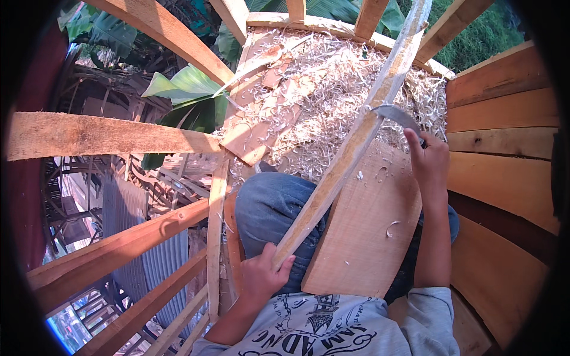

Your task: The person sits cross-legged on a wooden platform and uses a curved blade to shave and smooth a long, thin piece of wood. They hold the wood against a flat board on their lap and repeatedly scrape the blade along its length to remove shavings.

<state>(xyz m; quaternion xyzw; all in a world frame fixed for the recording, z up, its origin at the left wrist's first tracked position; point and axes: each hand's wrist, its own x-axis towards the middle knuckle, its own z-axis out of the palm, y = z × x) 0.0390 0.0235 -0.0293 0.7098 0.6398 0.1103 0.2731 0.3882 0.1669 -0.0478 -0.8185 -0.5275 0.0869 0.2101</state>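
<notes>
A long pale wooden strip (332, 181) with a brownish face slants from my lap up to the far right. My left hand (261, 277) is closed around its near end, thumb along the side. In my right hand (430, 159) is a curved-bladed knife (396, 114), sickle-like, its handle mostly hidden by the fingers. The blade's tip end lies against the strip's upper part. Beneath the strip, a wide flat board (371, 225) rests tilted across my legs, with a few curled shavings on it.
Curly wood shavings (332, 89) cover the wooden floor ahead, around loose planks (252, 139). Slatted boards (499, 133) wall the right side. Open wooden rails (113, 135) run along the left, with corrugated sheets (166, 261) and leaves (184, 89) beyond.
</notes>
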